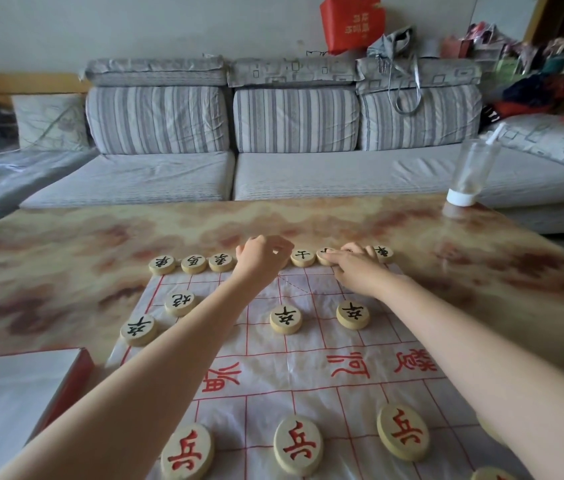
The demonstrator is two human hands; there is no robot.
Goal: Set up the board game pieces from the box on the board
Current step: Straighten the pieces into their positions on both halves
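Note:
A thin white board sheet (308, 362) with red grid lines lies on the table. Round wooden pieces with black characters line its far edge (162, 265), and more black pieces (285, 318) stand two rows closer. Red-character pieces (297, 445) sit along the near rows. My left hand (263, 254) reaches to the far row's middle, fingers curled down over a spot there; what lies under them is hidden. My right hand (356, 263) rests its fingertips on a far-row piece (325, 255). The box (13, 403), white inside with a red rim, sits at lower left.
The marbled table (65, 244) stretches out around the board. A clear plastic bottle (471, 174) stands upside down on its white cap at the far right corner. A grey striped sofa (232, 161) runs behind the table.

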